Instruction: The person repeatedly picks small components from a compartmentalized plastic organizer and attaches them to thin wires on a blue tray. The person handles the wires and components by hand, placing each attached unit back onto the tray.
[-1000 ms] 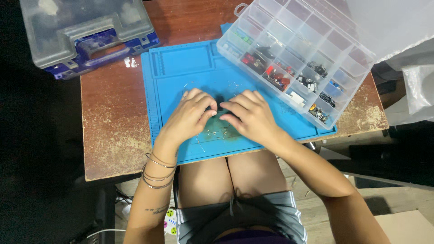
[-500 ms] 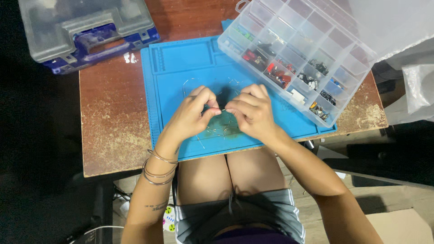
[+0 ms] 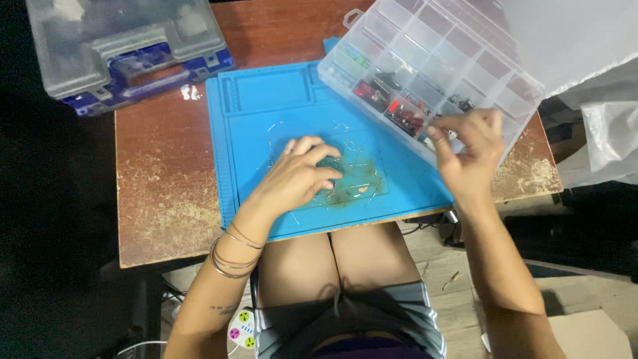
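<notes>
Here the left hand [image 3: 300,174] rests with fingers curled on a small part, hidden beneath, on the blue mat [image 3: 266,106]; right hand [image 3: 468,149] fingers pinch over the clear compartment box [image 3: 432,60], far right on the tabletop [image 3: 166,193].

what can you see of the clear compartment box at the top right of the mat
The clear plastic organiser box lies open and angled across the blue mat's upper right corner and the wooden table. A grid of dividers forms many small compartments; most look empty, while several near its lower edge hold small red and dark parts. The right hand reaches over that edge.
</notes>
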